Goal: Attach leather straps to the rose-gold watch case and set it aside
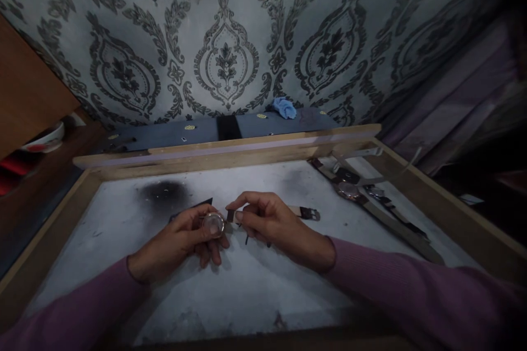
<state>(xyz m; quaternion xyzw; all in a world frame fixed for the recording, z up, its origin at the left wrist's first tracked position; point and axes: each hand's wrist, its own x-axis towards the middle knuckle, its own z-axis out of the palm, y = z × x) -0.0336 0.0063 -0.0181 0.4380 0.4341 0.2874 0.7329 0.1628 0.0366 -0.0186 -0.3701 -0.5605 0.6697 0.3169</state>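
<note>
My left hand (185,238) pinches a round wristwatch (214,224) with a shiny rim, its face turned up under my thumb. Close to its right side, my right hand (272,225) grips a watch strap (231,216) between thumb and fingers. The strap's dark end points at the watch; whether the two touch I cannot tell. Out past my right knuckles lies a pale strap piece with a dark buckle (310,213), partly hidden by the hand. A dark pointed piece (206,203) shows behind my left hand.
Several watches with straps (349,189) lie in a pile at the right of the white work surface (247,296). A raised wooden rim (230,159) borders it. Behind stands a blue-grey box (164,134) with a blue crumpled cloth (285,108) on top, against the patterned wall.
</note>
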